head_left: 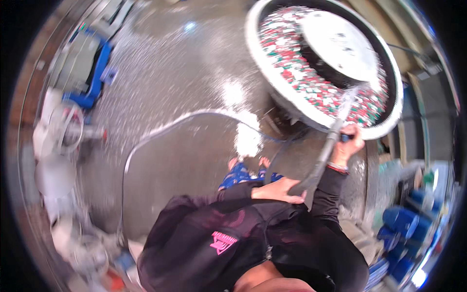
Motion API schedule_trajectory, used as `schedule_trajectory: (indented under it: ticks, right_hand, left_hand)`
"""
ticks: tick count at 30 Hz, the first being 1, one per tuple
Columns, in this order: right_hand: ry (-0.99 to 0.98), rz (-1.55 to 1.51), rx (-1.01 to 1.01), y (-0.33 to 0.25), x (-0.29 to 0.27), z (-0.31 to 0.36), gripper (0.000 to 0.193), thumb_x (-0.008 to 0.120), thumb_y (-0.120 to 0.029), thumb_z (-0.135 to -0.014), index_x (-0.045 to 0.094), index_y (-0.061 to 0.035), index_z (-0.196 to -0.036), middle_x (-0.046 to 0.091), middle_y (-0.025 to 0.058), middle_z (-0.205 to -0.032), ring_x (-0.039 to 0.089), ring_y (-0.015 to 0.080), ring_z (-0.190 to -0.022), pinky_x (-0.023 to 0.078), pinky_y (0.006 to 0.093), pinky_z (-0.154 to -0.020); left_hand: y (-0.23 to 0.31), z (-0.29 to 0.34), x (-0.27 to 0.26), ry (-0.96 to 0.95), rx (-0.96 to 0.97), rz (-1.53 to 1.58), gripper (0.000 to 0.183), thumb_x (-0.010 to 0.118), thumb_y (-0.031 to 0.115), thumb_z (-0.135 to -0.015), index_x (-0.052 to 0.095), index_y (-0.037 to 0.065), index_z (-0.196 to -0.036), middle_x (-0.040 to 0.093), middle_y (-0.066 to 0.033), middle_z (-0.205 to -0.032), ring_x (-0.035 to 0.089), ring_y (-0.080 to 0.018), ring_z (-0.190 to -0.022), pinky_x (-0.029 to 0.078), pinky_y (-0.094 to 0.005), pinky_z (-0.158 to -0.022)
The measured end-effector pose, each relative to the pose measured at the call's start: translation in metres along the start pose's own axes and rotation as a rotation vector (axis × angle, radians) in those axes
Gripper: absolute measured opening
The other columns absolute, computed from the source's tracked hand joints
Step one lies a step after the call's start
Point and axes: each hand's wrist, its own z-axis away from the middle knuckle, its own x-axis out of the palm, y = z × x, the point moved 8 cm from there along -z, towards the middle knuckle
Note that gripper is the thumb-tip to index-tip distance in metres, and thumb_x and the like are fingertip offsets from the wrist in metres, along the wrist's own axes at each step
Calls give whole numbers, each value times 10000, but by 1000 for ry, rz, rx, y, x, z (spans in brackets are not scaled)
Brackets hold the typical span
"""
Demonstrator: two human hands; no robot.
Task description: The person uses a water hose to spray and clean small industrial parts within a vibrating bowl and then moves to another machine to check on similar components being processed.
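A long grey hose (323, 163) slants up from my body toward a large round tub (272, 78) with a white rim. My left hand (279, 190) is closed round its lower part, close to my waist. Farther along, my right hand (351, 146) grips it beside a small blue part, just below the tub's near rim. A blurred whitish stream (346, 100) runs from its far end into the tub. Many small red, green and white pieces (292, 65) fill the tub around a raised white round centre (340, 46).
Wet grey floor reflects light, and a thin hose (187, 117) loops across it. My bare feet (248, 163) stand near the tub. Blue containers (401, 221) are at the right. White bags (58, 131) and a blue-framed grey object (92, 87) line the left.
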Motion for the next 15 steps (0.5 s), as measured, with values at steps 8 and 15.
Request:
schedule_trajectory:
  ticks: [8,15]
  right_hand:
    - [-39,-297,0,-3,-40,-2,336,381,-192,-814,519,7,-581,578,163,-700,550,259,-775,395,366,-799]
    - [29,-243,-100,-63,-102,43,311,412,-177,-813,517,-7,-575,569,160,-704,532,258,-768,393,364,-781]
  left_hand:
    - [9,10,25,94,-52,184,228,586,219,-799,525,24,-901,576,-50,-780,551,-131,-740,422,-273,-676]
    - [31,15,34,152,44,178,240,590,231,-795,529,19,-891,575,-59,-783,520,-118,-721,415,-271,-674]
